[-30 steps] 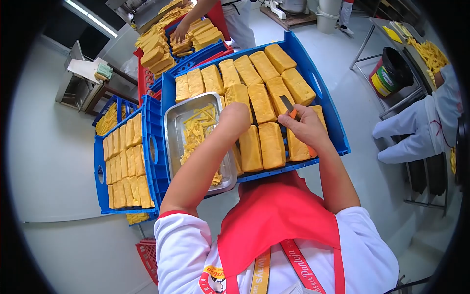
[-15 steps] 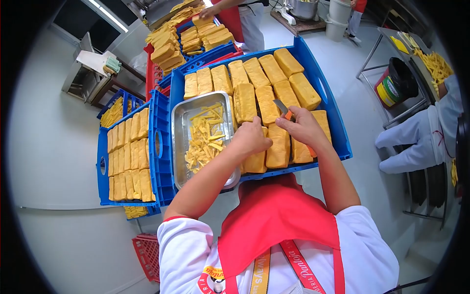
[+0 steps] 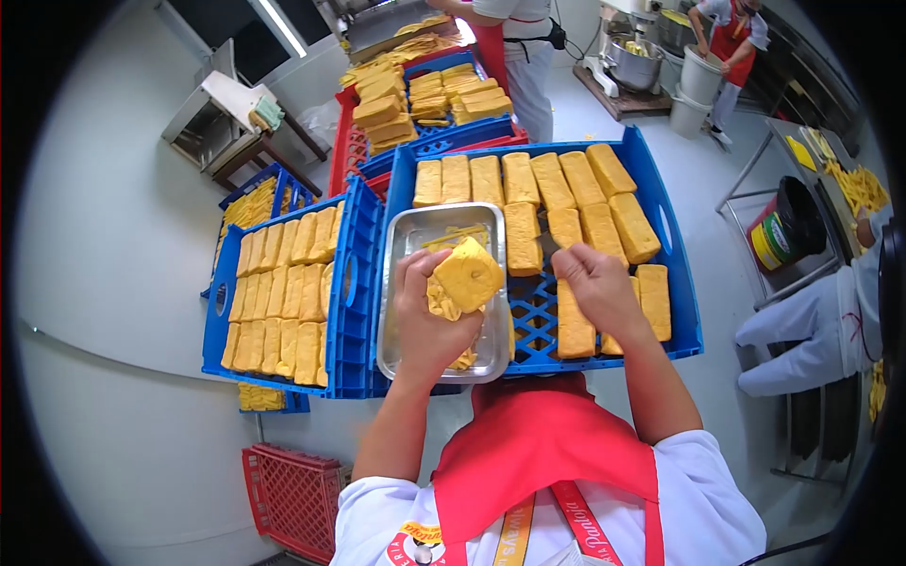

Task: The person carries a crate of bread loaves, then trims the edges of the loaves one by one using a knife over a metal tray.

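Observation:
My left hand [image 3: 422, 316] grips a yellow bread-like loaf [image 3: 470, 274], its squarish end turned up toward me. It is held over a metal tray [image 3: 388, 311] with yellow trimmings [image 3: 462, 234] in it. To the right, my right hand [image 3: 599, 291] is closed in a fist above the blue crate [image 3: 681, 283]. It appears to hold the knife seen earlier; only a hint of the blade [image 3: 546, 243] shows, and the handle is hidden. Rows of golden loaves [image 3: 576, 179] lie in the crate, whose lattice floor [image 3: 534, 316] shows between the tray and the nearest loaves.
A second blue crate [image 3: 219, 344] of loaves stands at left. Behind are stacked crates with more loaves [image 3: 382, 104]. Co-workers stand at the back and right [image 3: 802, 325]. A black bucket [image 3: 793, 222] sits by the right-hand table; a red crate [image 3: 293, 495] is low at left.
My left hand has picked up a loaf from the near part of the crate and moved left over the tray. The view has shifted, and the knife's orange handle is out of sight.

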`<state>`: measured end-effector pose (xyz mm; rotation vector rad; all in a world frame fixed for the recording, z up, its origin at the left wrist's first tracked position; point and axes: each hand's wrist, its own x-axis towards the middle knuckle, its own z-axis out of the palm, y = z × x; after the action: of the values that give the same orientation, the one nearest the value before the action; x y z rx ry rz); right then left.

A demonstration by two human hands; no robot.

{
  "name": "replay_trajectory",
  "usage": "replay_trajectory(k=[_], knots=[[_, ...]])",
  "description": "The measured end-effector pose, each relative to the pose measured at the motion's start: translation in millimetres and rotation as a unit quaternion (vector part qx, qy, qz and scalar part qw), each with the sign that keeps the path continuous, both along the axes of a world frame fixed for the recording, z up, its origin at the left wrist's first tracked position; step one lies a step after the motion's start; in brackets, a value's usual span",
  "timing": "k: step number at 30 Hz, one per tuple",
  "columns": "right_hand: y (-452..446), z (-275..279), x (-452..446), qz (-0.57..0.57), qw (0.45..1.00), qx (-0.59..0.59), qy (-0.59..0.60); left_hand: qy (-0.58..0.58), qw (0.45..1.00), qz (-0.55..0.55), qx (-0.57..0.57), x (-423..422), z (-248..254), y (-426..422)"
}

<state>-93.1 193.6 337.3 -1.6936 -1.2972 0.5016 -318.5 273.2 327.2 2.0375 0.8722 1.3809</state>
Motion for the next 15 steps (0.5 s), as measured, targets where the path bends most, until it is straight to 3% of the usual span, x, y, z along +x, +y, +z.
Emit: replay_trajectory(k=[2,5,15], knots=[[3,9,-25,0.032,0.999,-0.019,-0.020,0.024,0.999,0.044,-0.018,-11,-6,-4],[13,11,-47,0.095,0.979,0.040,-0.174,0.043,0.998,0.041,-0.021,-25,-9,-6],[36,-1,-63,0.177,0.950,0.047,-0.251,0.074,0.996,0.027,-0.046,-50,-7,-9]])
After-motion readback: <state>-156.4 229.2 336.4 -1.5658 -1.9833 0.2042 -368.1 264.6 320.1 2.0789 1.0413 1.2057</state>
